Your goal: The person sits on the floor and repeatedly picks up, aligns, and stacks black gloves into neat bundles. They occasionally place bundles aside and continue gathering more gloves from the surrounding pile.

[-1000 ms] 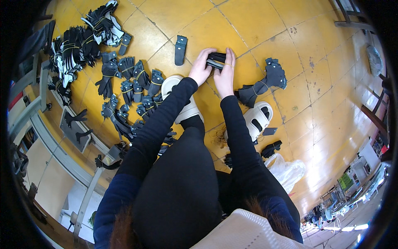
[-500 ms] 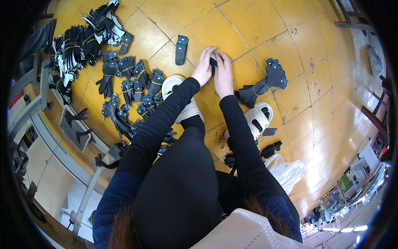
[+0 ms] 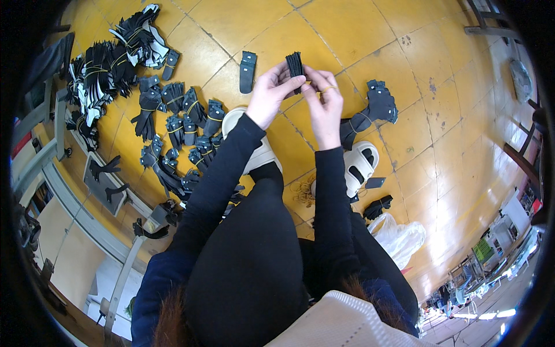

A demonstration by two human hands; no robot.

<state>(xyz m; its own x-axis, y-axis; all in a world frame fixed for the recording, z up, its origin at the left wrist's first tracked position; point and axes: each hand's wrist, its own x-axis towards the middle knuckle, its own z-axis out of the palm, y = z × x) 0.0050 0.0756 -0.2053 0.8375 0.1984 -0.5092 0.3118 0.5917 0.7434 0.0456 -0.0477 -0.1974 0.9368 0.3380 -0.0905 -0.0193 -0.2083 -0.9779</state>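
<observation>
Black stack of thin, narrow, apparently fabric pieces (image 3: 295,65): between the two hands, in front of the feet and above the tiles; its many layered edges face upward, fanned slightly at the far end.

Left hand (image 3: 274,91): mostly closed, with the thumb laid along the near end of the stack and the fingers curled behind; it has hold of the stack.

Right hand (image 3: 327,99): half-curled, thumb and forefinger tips at or just beside the stack's near right edge; whether they pinch it cannot be told.

Thin yellow elastic band (image 3: 329,88): looped about the fingers of the right hand, apparently clear of the stack.

Good hold: a steady left-hand pinch probably serves best, firm enough to stop layers sliding, light enough not to crease them.

Good alignment: the loose far edges likely need squaring first; right fingertips can tap stray layers level.

Good banding: a band seats most evenly around a compressed stack, spread wide to avoid dragging outer layers.

Dark, flat, strip-shaped piece or pile (image 3: 248,72): alone on the yellow tiled floor (image 3: 324,29), near the left hand.

Dark bundles with yellow bands (image 3: 195,107): grouped on the floor, left of the left foot.

Loose tangle of yellow bands (image 3: 303,191): between the feet.
</observation>
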